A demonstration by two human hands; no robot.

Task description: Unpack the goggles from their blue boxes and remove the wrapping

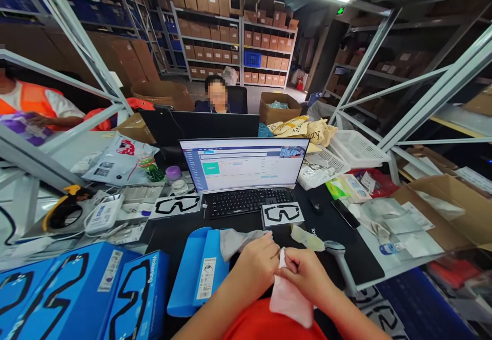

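My left hand [258, 262] and my right hand [305, 273] meet low in the middle of the view, both pinching the top edge of a pale pink pouch [290, 299] that hangs down over my red shirt. A grey cloth [236, 240] lies just beyond my left hand, on an open blue box [194, 271]. A small clear packet [306, 237] and a grey barcode scanner [340, 260] lie just beyond my right hand. Ahead of my hands sit a black keyboard [248, 201], a monitor [244, 163] and two goggle-printed cards [282, 213].
Blue goggle boxes [82, 294] stack at lower left. A tape dispenser [63, 209] and papers crowd the left; white baskets [355, 147], a phone [345, 213] and an open cardboard box [449, 204] sit right. One person sits opposite, another in an orange vest at far left.
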